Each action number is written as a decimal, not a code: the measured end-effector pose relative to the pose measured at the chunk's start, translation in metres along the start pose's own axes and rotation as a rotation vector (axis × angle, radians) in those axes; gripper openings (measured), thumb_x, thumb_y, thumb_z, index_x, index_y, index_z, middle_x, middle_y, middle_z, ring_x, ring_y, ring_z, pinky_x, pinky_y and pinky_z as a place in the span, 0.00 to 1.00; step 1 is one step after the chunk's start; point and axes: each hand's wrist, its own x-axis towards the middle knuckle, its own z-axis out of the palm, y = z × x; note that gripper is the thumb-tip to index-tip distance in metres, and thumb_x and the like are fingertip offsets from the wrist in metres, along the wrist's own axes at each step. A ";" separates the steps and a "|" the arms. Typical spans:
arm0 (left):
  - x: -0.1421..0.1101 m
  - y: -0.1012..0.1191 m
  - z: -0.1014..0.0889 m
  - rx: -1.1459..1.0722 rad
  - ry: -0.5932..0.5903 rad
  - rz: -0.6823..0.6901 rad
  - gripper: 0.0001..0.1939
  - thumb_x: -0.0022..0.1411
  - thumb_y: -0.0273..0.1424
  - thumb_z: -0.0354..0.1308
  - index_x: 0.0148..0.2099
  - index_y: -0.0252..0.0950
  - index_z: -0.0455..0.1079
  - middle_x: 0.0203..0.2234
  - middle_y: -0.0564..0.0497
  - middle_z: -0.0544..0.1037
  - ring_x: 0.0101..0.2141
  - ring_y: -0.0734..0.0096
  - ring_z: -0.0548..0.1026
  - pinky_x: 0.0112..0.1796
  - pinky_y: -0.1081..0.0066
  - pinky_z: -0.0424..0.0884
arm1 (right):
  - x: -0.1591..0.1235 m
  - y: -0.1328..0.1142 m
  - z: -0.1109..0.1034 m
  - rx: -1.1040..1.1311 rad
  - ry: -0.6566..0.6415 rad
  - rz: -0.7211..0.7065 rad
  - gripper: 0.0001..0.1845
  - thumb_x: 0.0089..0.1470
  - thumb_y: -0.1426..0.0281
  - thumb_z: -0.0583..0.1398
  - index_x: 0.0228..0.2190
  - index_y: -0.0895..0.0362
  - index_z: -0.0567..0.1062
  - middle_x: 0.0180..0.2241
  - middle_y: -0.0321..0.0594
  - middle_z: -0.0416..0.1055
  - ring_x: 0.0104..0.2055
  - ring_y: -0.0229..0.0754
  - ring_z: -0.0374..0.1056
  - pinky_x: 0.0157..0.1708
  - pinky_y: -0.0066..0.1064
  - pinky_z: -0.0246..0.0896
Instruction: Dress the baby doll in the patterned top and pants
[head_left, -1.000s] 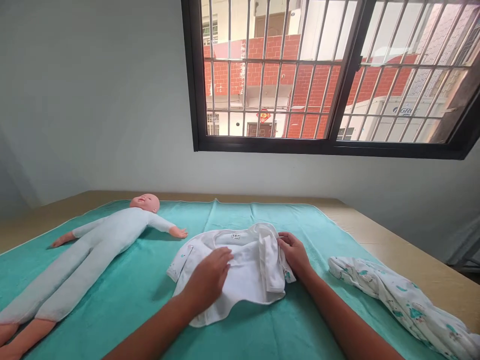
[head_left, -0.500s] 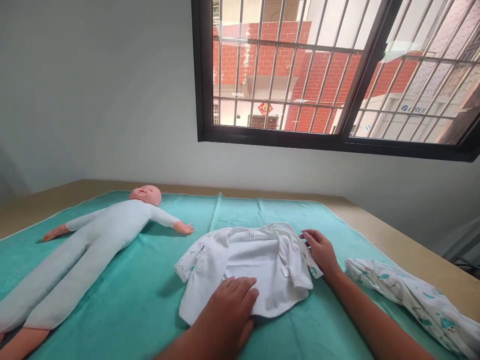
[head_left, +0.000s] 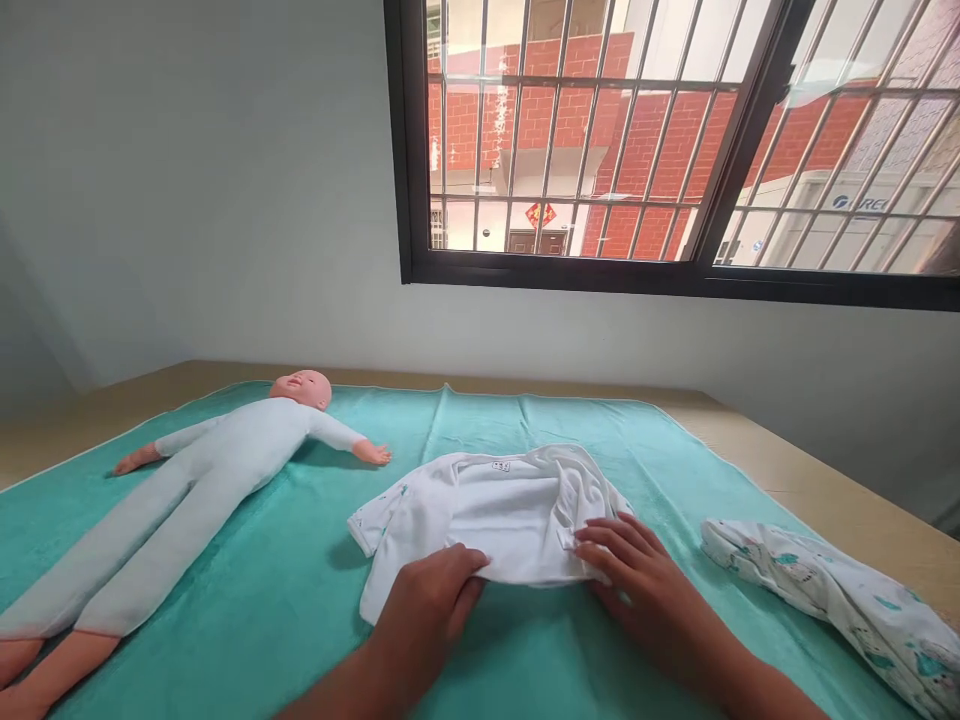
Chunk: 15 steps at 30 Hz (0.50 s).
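Observation:
A small white baby shirt (head_left: 517, 510) lies spread on the teal cloth, its front open and the inside of its back showing. My left hand (head_left: 431, 600) pinches the bottom hem near the middle, thumb below and fingers on top. Over the right front panel and hem lies my right hand (head_left: 637, 585), its fingers stretched out on the fabric and its thumb under the edge. Between both hands the hem is lifted a little. The left sleeve (head_left: 379, 517) of the shirt, with a small print, sticks out sideways; my right hand hides most of the other sleeve.
A baby doll (head_left: 232, 450) in a white body lies on its back at the left. On the right is a bunched white printed garment (head_left: 832, 590). The teal cloth (head_left: 285, 620) covers most of the wooden table (head_left: 840, 510). A barred window (head_left: 570, 265) is in the wall behind.
My right hand has come from the right sleeve down to the shirt's front and hem. My left hand has taken hold of the hem, which has risen.

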 end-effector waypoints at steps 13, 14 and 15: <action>0.000 0.015 -0.008 0.312 -0.392 0.226 0.15 0.71 0.34 0.43 0.36 0.39 0.68 0.24 0.55 0.74 0.24 0.71 0.70 0.25 0.67 0.52 | -0.003 0.008 -0.017 0.109 0.188 -0.016 0.11 0.57 0.81 0.51 0.29 0.55 0.67 0.30 0.38 0.68 0.36 0.40 0.63 0.50 0.45 0.56; 0.000 0.016 -0.009 0.324 -0.404 0.231 0.15 0.71 0.33 0.42 0.35 0.39 0.67 0.23 0.55 0.74 0.23 0.71 0.69 0.24 0.66 0.51 | -0.003 0.008 -0.018 0.099 0.182 -0.007 0.11 0.57 0.81 0.52 0.29 0.55 0.67 0.30 0.38 0.67 0.35 0.41 0.62 0.49 0.44 0.56; -0.001 0.017 -0.010 0.336 -0.416 0.232 0.16 0.71 0.33 0.42 0.33 0.38 0.66 0.23 0.55 0.74 0.22 0.72 0.69 0.24 0.66 0.49 | -0.002 0.008 -0.018 0.091 0.164 -0.001 0.11 0.56 0.82 0.52 0.28 0.55 0.67 0.29 0.38 0.67 0.35 0.41 0.61 0.47 0.43 0.57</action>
